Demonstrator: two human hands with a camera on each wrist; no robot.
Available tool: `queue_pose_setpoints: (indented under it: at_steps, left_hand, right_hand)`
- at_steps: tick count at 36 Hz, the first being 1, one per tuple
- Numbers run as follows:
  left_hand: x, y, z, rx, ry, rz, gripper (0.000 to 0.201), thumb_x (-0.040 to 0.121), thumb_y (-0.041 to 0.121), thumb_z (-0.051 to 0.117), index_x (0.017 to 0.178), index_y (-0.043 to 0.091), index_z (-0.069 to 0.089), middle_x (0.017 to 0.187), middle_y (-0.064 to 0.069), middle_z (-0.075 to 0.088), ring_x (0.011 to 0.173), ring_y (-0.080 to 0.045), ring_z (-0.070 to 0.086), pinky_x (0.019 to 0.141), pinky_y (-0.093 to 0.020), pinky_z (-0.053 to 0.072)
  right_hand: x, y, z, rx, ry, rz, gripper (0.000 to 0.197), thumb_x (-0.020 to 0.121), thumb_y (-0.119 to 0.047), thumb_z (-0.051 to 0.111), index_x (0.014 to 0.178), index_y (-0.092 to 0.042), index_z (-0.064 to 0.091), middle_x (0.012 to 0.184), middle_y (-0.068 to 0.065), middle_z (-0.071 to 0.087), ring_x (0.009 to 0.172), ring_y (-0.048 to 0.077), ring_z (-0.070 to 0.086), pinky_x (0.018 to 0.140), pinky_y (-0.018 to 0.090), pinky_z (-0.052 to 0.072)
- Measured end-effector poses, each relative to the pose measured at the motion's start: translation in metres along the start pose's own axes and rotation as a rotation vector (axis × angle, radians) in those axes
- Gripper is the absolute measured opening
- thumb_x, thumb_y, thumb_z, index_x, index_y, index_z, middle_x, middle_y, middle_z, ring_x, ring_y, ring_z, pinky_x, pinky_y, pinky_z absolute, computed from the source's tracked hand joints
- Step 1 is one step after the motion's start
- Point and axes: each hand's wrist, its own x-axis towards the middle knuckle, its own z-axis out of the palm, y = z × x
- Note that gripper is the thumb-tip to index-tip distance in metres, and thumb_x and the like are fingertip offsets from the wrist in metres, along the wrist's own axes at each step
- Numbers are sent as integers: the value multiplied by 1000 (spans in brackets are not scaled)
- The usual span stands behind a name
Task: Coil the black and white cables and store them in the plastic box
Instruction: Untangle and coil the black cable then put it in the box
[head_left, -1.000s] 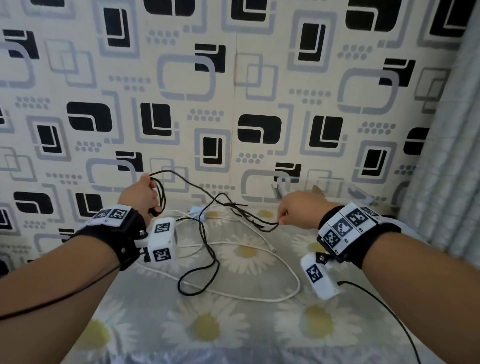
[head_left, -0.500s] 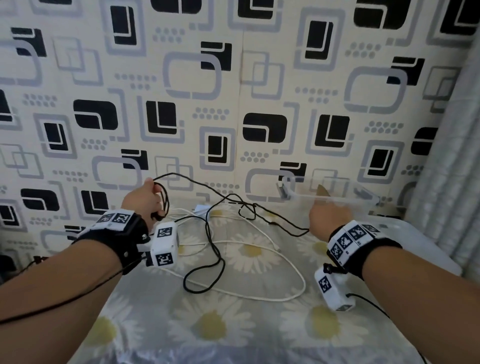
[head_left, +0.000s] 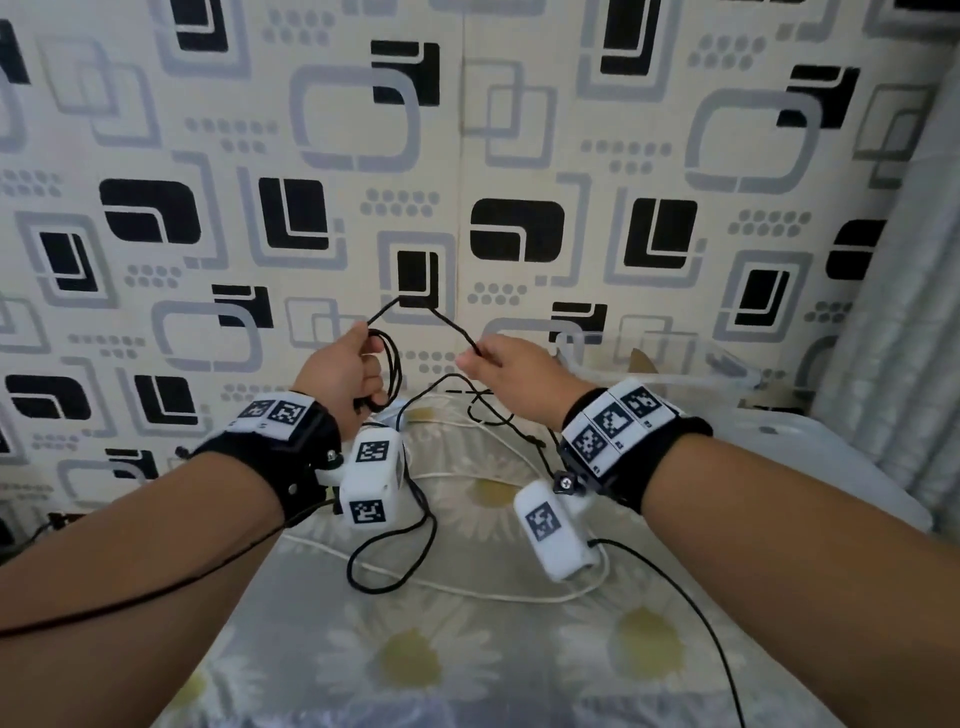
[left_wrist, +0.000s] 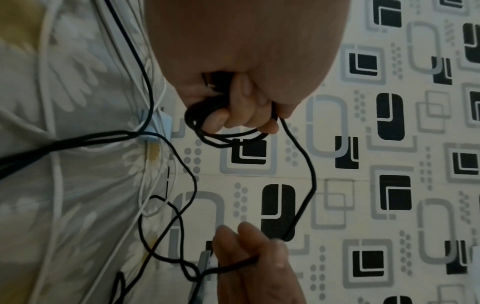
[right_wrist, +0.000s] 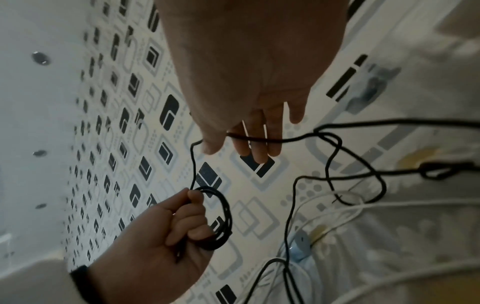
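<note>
2 hands (head_left: 340, 364) (head_left: 511, 366) hold 1 black cable (head_left: 415, 304).

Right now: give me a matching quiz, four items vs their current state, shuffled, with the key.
Items:
1. left hand
2. right hand
3. white cable
4. plastic box

States:
A. lies loose on the floral cloth
B. pinches the black cable's free run
C. grips a small coil of black cable
D. sits by the wall, far right

Pairs: 1-C, 2-B, 3-A, 4-D
</note>
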Motion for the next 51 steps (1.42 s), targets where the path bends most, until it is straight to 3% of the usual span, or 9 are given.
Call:
queue_pose_setpoints:
  at_steps: [6, 11, 18, 24, 30, 33, 39, 44, 51]
  left_hand:
    - [19, -2, 6, -70, -80, -44, 44, 101, 46, 39, 66, 21, 45, 45, 9, 21, 35, -10, 17, 40, -21, 23]
    - [31, -12, 17, -198, -130, -99, 46, 101, 45, 39, 62, 21, 38, 44, 8, 19, 34, -9, 16, 36, -18, 24]
    - [63, -36, 21, -414, -168, -171, 56, 102, 41, 38, 51, 21, 32, 42, 7, 18, 32, -9, 16, 35, -17, 23]
    - [94, -54, 18, -556, -182, -187, 57, 102, 41, 37, 49, 21, 31, 41, 7, 17, 32, -9, 15, 41, -20, 18]
    - [112, -68, 20, -626, -162, -215, 50, 101, 43, 38, 57, 23, 25, 41, 8, 18, 30, -9, 16, 36, -17, 20]
    - [114, -73, 20, -624, -160, -212, 49, 101, 45, 37, 60, 24, 23, 41, 8, 18, 30, -9, 16, 36, -18, 20]
    - [116, -69, 16, -645, -180, -172, 54, 101, 45, 38, 52, 23, 28, 41, 7, 18, 32, -9, 16, 40, -21, 18]
    - [112, -57, 9, -702, -197, -123, 56, 101, 44, 36, 50, 22, 31, 41, 6, 19, 33, -10, 17, 43, -20, 19]
    - [107, -56, 6, -792, -233, -145, 56, 101, 45, 36, 50, 20, 33, 41, 6, 20, 32, -9, 18, 43, -19, 21]
  right_hand:
    - [25, 17, 15, 322, 212, 103, 22, 103, -26, 36, 103, -15, 55, 81, -4, 55, 67, 8, 49, 64, 27, 43]
    - [45, 34, 21, 302, 317, 171, 9, 101, -21, 39, 104, -20, 48, 70, -3, 50, 52, 11, 42, 48, 26, 31]
    - [70, 60, 31, -26, 277, 136, 11, 96, -18, 44, 92, -19, 53, 73, -6, 56, 73, 21, 57, 62, 32, 44]
    - [76, 89, 51, -197, 161, 83, 10, 96, -24, 47, 92, -24, 57, 98, 1, 68, 91, 23, 60, 71, 33, 45]
    - [85, 110, 58, -91, 53, 77, 9, 91, -24, 57, 87, -26, 65, 71, -13, 54, 76, 12, 55, 67, 27, 41]
    - [82, 117, 62, -17, 10, 70, 6, 89, -27, 61, 86, -29, 66, 77, -13, 59, 75, 9, 56, 68, 25, 43]
    - [81, 109, 48, 145, 157, 52, 9, 91, -21, 54, 91, -27, 61, 73, -12, 55, 66, 4, 49, 69, 29, 45]
    - [72, 84, 48, 15, 64, -89, 13, 89, -32, 63, 91, -24, 54, 77, -6, 58, 71, 15, 55, 65, 32, 45]
    - [72, 78, 54, -207, 47, -141, 10, 91, -16, 56, 99, -19, 62, 67, -12, 46, 72, 16, 49, 65, 31, 41]
